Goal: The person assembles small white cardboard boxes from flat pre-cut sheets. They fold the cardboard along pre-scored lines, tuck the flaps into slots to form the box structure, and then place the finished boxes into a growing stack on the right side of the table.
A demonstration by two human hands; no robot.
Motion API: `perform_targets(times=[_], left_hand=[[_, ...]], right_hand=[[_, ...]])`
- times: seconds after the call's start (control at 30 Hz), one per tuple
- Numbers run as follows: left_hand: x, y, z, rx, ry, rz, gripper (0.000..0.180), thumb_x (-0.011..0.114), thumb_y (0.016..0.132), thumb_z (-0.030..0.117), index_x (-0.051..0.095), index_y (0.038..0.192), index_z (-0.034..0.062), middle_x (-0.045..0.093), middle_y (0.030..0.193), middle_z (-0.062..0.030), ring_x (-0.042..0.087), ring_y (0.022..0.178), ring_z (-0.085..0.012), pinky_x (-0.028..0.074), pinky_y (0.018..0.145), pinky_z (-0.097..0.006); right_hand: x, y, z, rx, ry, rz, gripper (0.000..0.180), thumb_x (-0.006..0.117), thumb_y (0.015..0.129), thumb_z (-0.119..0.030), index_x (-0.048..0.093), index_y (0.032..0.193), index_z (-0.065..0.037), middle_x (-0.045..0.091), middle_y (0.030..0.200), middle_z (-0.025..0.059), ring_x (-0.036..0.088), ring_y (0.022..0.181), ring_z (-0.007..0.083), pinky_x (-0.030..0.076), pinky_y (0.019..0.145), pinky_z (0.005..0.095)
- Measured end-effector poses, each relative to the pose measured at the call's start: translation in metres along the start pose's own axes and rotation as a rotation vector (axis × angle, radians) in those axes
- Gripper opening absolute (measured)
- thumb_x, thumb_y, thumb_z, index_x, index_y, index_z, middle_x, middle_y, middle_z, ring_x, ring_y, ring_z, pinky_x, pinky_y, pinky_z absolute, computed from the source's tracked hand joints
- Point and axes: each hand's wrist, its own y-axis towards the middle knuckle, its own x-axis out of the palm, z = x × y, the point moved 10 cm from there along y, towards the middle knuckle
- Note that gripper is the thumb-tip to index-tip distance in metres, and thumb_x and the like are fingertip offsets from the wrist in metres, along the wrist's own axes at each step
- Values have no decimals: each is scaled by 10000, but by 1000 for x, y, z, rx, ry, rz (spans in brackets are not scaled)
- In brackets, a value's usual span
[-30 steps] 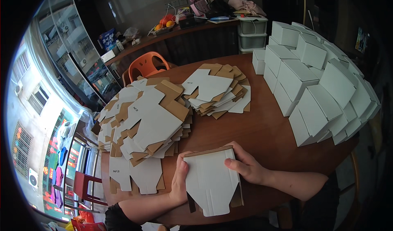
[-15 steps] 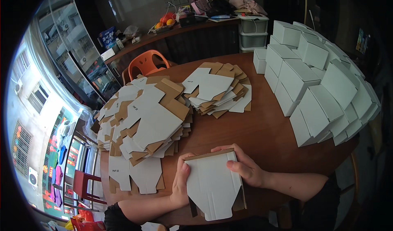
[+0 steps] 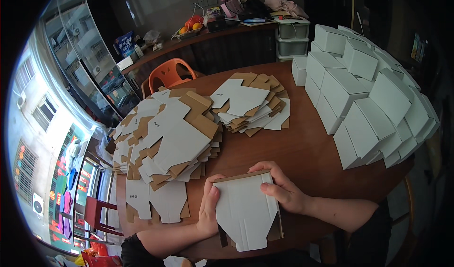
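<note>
Over my remote feed I see a loose black fabric left sleeve (image 3: 137,249) and matching black fabric right sleeve (image 3: 371,231), both stopping around the elbow. The left hand (image 3: 208,210), right hand (image 3: 287,193) and slim forearms (image 3: 326,211) are bare.

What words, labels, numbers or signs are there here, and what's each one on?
Short dark print, not repeated here: several flat white-and-brown cardboard blanks.
Pale lettering, too blurred to read: shiny blue plastic pouch at the back.
Red rectangular panels at left: any writing too small and blurred.
Partly folded white cardboard box: no print visible.
</note>
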Motion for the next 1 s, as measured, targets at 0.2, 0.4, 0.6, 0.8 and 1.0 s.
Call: perform_targets(times=[0.2, 0.4, 0.6, 0.8, 1.0], left_hand=[[5, -1, 7, 61, -86, 11, 359, 314, 1060, 297, 395, 1314, 57, 510, 1263, -148, 538, 1128, -207, 451, 967, -345], [7, -1, 14, 179, 30, -77, 307, 280, 1071, 263, 413, 1252, 53, 476, 1359, -195, 527, 1198, -268, 444, 1018, -395], [8, -1, 13, 164, -17, -84, 286, 292, 1072, 269, 420, 1217, 60, 461, 1364, -192, 495, 1222, -264, 416, 1044, -392], [5, -1, 8, 181, -86, -104, 233, 325, 1064, 228, 424, 1186, 56, 453, 1359, -201, 469, 1244, -261, 383, 1074, -405], [10, 0, 12, 158, -135, -103, 180, 364, 1046, 173, 439, 1144, 42, 473, 1340, -211, 459, 1278, -281, 366, 1085, -403]], right_hand=[[-2, 2, 3, -62, 6, 11, 402, 468, 994, -203, 413, 1375, -87, 489, 1298, 78, 464, 1206, 165, 374, 1051, 358], [-2, 3, -2, -93, 9, -37, 292, 485, 980, -172, 521, 1262, -104, 503, 1334, 102, 457, 1279, 199, 359, 1092, 395], [-3, 3, -2, -128, -11, -31, 256, 496, 985, -180, 548, 1226, -111, 510, 1326, 106, 463, 1279, 202, 362, 1088, 395], [-3, 3, -7, -220, -23, -19, 262, 469, 1054, -277, 563, 1197, -79, 547, 1282, 106, 479, 1280, 201, 363, 1081, 379], [-6, 2, 0, -103, 60, 80, 276, 449, 1070, -281, 560, 1188, -58, 589, 1201, 90, 505, 1214, 162, 385, 1040, 336]])
